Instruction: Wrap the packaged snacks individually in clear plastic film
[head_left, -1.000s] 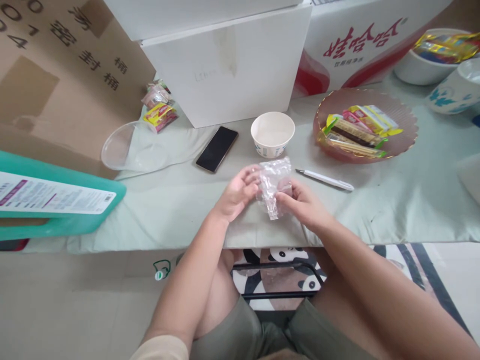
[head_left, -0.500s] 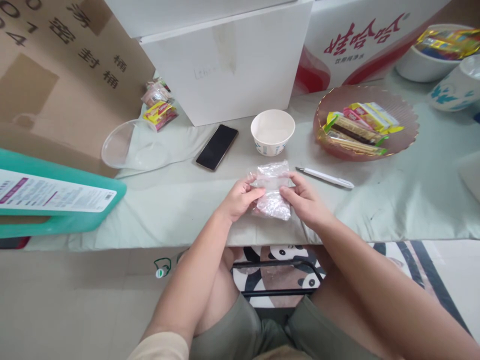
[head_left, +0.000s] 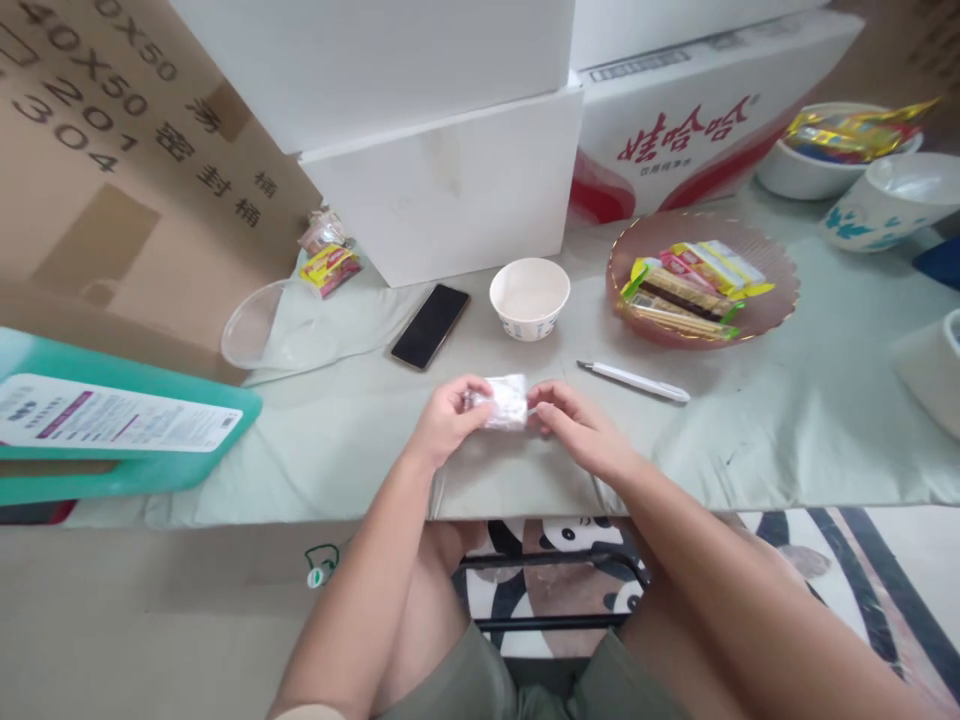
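A crinkled clear plastic packet (head_left: pixel 508 402), folded into a small shiny bundle, is held just over the near part of the table. My left hand (head_left: pixel 452 418) grips its left side between thumb and fingers. At the right edge of the packet, my right hand (head_left: pixel 577 425) is closed in a pinch on what looks like a bit of the same plastic. Glare and blur hide what is inside. Behind the packet stands a white paper bowl (head_left: pixel 529 325), and a white pen (head_left: pixel 634 381) lies beyond my right hand.
A black phone (head_left: pixel 430 327) lies left of the bowl. Right of it is a pink scalloped dish (head_left: pixel 776 305) with wrapped snacks. White boxes (head_left: pixel 480 200) stand behind; a clear lid (head_left: pixel 244 330) and green container (head_left: pixel 240 405) are at left. Tableware stands at far right.
The packet has gone from spread tall between both hands to a smaller folded bundle, mostly in my left hand. My right hand has shifted to its right edge. The view has tilted slightly.
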